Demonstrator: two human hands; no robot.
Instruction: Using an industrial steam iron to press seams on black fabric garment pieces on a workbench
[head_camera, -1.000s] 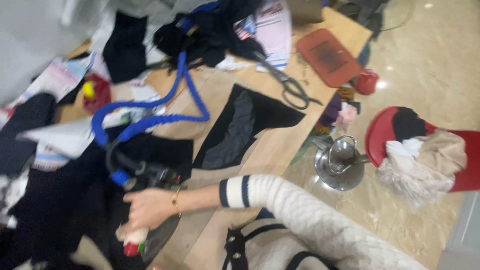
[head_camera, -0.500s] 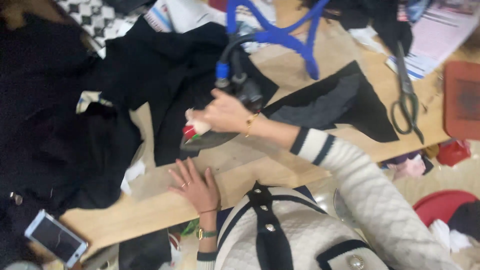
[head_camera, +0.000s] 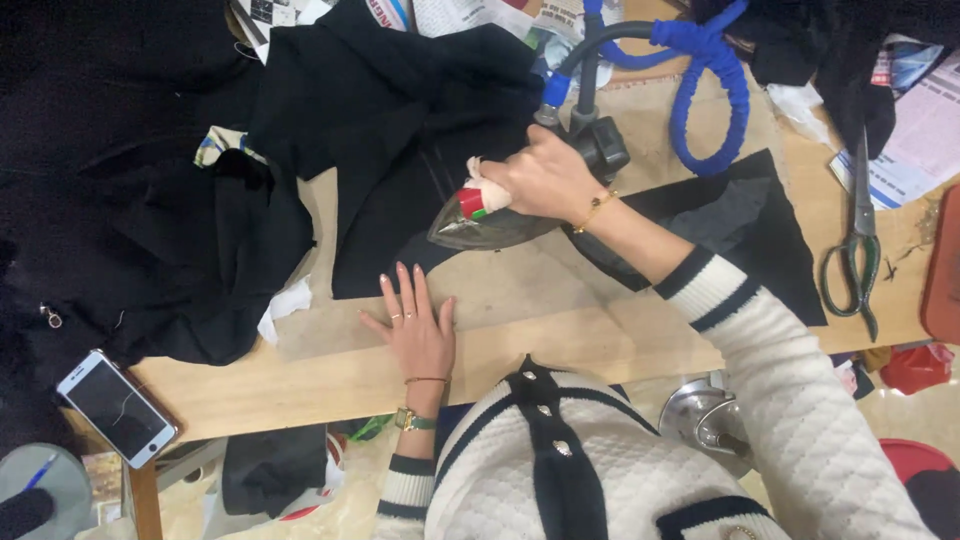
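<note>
My right hand (head_camera: 541, 176) grips the handle of a steam iron (head_camera: 487, 226), whose silver soleplate rests on black fabric (head_camera: 400, 150) spread over the wooden table (head_camera: 330, 375). A blue-wrapped hose (head_camera: 700, 90) runs from the iron's back toward the far edge. My left hand (head_camera: 413, 328) lies flat, fingers apart, on the bare pressing surface just below the fabric's edge. Another dark fabric piece (head_camera: 745, 225) lies under my right forearm.
Large scissors (head_camera: 856, 250) lie at the right. A smartphone (head_camera: 117, 407) sits at the table's lower-left corner. More black cloth (head_camera: 150, 230) is heaped at the left. Papers (head_camera: 930, 130) lie at the upper right. A metal stool base (head_camera: 705, 420) stands below the table.
The view has swung so the table now fills the frame. My right hand stays on the iron over the black fabric; my left hand has come to rest flat on the table.
</note>
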